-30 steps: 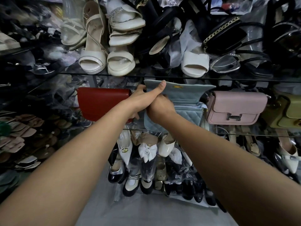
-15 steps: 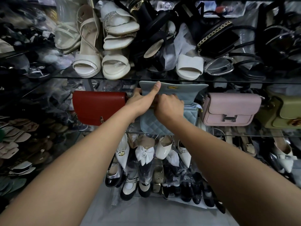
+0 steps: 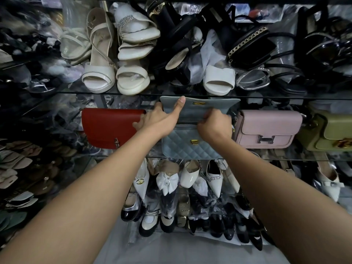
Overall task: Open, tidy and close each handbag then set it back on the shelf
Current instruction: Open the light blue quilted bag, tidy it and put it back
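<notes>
A light blue quilted handbag (image 3: 188,145) stands on the middle glass shelf (image 3: 285,158) with its flap (image 3: 209,105) lifted upright, gold clasp parts showing on flap and body. My left hand (image 3: 162,119) holds the flap's left side, thumb pressed along its inner face and fingers behind it. My right hand (image 3: 215,124) is curled at the bag's open mouth, fingers reaching inside; what they grip is hidden. A red handbag (image 3: 108,126) sits to the left, a pink handbag (image 3: 266,128) and an olive green handbag (image 3: 331,132) to the right.
The shelf above (image 3: 133,93) is crowded with white and black heeled sandals close over the raised flap. Pumps and flats fill the shelves below. Stacks of flat sandals (image 3: 17,168) lie at the left. Grey floor (image 3: 181,250) shows at the bottom.
My right hand has slid to the right along the bag's mouth, uncovering the gold clasp on the quilted front. My left hand keeps the flap raised.
</notes>
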